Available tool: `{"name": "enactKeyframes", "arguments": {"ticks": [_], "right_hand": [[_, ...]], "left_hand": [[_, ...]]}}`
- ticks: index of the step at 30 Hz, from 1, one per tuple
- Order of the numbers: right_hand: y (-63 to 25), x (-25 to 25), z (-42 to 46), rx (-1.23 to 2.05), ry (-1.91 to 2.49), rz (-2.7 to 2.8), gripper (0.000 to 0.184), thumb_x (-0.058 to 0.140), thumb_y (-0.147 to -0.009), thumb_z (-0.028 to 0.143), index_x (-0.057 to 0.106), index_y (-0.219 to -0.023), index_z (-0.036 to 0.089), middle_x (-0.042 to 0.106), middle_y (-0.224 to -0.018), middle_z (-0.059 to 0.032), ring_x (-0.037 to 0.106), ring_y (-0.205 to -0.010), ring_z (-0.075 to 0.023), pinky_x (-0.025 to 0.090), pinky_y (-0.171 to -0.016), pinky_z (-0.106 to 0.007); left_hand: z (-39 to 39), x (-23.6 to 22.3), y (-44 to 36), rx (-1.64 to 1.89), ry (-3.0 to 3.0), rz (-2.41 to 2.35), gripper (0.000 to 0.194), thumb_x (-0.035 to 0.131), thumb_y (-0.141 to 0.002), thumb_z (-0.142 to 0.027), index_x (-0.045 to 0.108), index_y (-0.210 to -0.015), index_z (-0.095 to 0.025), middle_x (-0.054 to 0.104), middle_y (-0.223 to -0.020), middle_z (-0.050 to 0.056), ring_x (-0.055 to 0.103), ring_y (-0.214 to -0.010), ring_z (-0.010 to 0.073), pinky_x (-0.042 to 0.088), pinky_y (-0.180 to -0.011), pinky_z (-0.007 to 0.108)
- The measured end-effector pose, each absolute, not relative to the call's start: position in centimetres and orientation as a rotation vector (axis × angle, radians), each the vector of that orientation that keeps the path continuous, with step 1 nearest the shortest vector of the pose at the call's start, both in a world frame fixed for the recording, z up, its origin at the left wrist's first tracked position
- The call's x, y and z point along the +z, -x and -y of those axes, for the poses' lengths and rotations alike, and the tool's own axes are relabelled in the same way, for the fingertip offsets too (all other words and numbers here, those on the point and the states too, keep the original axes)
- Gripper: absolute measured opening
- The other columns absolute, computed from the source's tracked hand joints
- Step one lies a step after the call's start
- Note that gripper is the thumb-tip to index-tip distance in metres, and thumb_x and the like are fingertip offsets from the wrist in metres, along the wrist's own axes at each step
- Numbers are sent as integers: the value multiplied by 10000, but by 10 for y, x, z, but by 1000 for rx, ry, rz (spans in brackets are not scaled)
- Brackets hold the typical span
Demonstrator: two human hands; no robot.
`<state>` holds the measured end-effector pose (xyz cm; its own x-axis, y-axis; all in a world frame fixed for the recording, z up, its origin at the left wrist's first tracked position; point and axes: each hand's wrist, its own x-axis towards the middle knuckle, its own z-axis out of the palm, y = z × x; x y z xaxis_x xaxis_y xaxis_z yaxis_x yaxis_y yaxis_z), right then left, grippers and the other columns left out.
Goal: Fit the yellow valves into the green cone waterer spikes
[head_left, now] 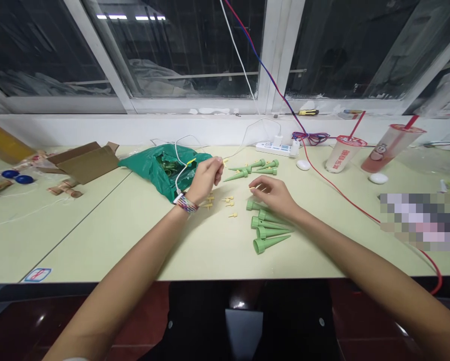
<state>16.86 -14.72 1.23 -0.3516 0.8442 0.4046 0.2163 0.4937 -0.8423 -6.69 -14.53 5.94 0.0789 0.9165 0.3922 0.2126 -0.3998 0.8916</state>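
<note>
My left hand (207, 179), with a woven bracelet (187, 203) at the wrist, is closed beside the green plastic bag (144, 170). A small yellow plastic piece (225, 162) shows at its fingertips. My right hand (274, 193) pinches another yellow piece (251, 188) between thumb and fingers, just above a row of green hollow plastic spikes (261, 245). Between the hands, several loose yellow pieces (230, 204) lie on the table. Farther back is a second group of green spikes (237, 175), with tips pointing left. More green items are partly visible inside the bag.
A white power strip (273, 148) and coiled red and blue wire (310, 138) lie by the wall. Two drink cups (345, 154) with straws stand at right. An open cardboard box (84, 163) and wooden toy parts (64, 188) are at left. A red cable (341, 194) crosses the right side.
</note>
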Motion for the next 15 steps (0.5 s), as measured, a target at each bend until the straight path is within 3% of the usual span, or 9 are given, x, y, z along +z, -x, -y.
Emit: {"name": "enactKeyframes", "arguments": {"ticks": [6,11,15], "right_hand": [[-127,14,132,679,866,2202,123,629,-840,135,718,-896,200,755,-962,-36,688,-927,-192,523,-804,-308],[-104,17,111,629,1025,2326,107,663,-818,130,729,-874,192,760,-897,-34,683,-855,-187,471,-743,-283],[-99,18,97,710,1044,2362,110,674,-800,105,741,-847,179,758,-848,-31,676,-794,-168,462,-701,-262]], "left_hand": [[184,62,111,1064,-1895,-1338,318,516,-991,-429,535,-781,-191,516,-663,-23,465,-570,119,387,-594,265],[219,49,130,692,-2106,-1503,444,413,-1043,-471,490,-701,-200,512,-653,-10,460,-627,151,356,-622,281],[225,40,137,515,-2110,-1508,431,407,-1037,-466,528,-716,-207,578,-700,14,508,-669,185,364,-664,305]]}}
